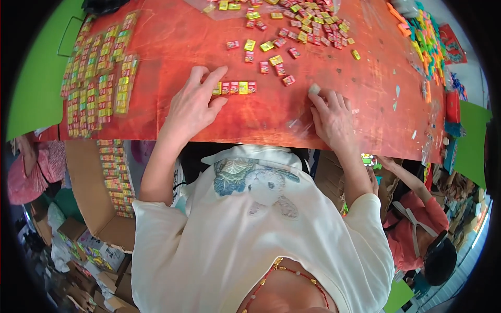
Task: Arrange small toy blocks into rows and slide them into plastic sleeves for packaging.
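My left hand [193, 104] is over the red table at the left end of a short row of small red and yellow boxes [235, 87]. Its thumb and index finger are spread apart around that end, and whether they touch the boxes is hard to tell. My right hand [335, 119] rests low over the table to the right, fingers apart, with a pale covering [314, 89] on the index fingertip. Beside its thumb lies a thin clear plastic film [298, 123]; contact with it is unclear. Several loose boxes [276, 65] lie scattered ahead of the hands.
A pile of loose boxes [318, 26] covers the far middle of the table. Wrapped rows of boxes [104, 68] lie at the left, and a carton [83, 182] stands below. Colourful plastic pieces [429, 44] are heaped far right. Another person [417, 219] works at the right.
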### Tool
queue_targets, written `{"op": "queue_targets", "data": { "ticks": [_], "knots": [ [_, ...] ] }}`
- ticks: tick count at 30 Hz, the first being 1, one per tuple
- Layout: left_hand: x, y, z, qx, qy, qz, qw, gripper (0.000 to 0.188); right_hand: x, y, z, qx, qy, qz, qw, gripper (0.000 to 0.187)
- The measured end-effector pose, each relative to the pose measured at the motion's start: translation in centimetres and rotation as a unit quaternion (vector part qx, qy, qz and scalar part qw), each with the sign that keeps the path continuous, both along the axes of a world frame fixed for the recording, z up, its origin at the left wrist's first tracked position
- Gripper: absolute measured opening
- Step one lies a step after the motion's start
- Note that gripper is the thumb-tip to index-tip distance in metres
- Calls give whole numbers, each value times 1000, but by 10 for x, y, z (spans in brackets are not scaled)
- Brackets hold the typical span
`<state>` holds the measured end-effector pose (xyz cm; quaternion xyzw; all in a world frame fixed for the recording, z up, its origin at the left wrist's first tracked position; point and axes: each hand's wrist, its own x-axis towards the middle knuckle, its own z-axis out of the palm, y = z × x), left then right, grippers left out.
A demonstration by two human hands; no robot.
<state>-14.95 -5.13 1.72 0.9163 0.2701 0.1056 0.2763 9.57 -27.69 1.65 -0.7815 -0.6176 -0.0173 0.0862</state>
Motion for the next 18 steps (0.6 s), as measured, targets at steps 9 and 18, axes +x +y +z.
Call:
{"op": "queue_targets", "data": {
  "ticks": [9,18],
  "knots": [
    [-12,2,5,28,54,12,998,57,-49,40,-2,17,-3,131,991,17],
    [-4,-6,-1,55,65,-1,996,52,-76,70,4,11,48,122,991,20]
  ]
}}
